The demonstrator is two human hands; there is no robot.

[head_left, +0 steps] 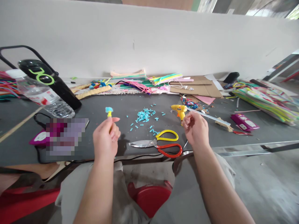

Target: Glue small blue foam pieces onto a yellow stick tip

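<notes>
My left hand (pixel 106 135) is raised over the table's left part, its fingers closed on a short yellow pipe cleaner piece (pixel 109 114) with a fuzzy blue tip. My right hand (pixel 195 128) is closed, fingertips drawn together; anything between them is too small or hidden to make out. Just behind it is a yellow glue gun (pixel 178 109), a long translucent glue stick (pixel 210 116) sticking out of its back. Many short blue pipe cleaner bits (pixel 143 115) lie scattered between my hands. Nearer me are big scissors (pixel 156 143) with one yellow and one red handle, blades apart.
On the left stand a clear water bottle (pixel 45 95) and a black bottle (pixel 50 82), near a purple device (pixel 39 138). Pipe cleaner bundles (pixel 165 79) and cardboard (pixel 198 88) line the back. Another purple device (pixel 244 122) and more pipe cleaners (pixel 263 99) are right. A black cable runs along the front edge.
</notes>
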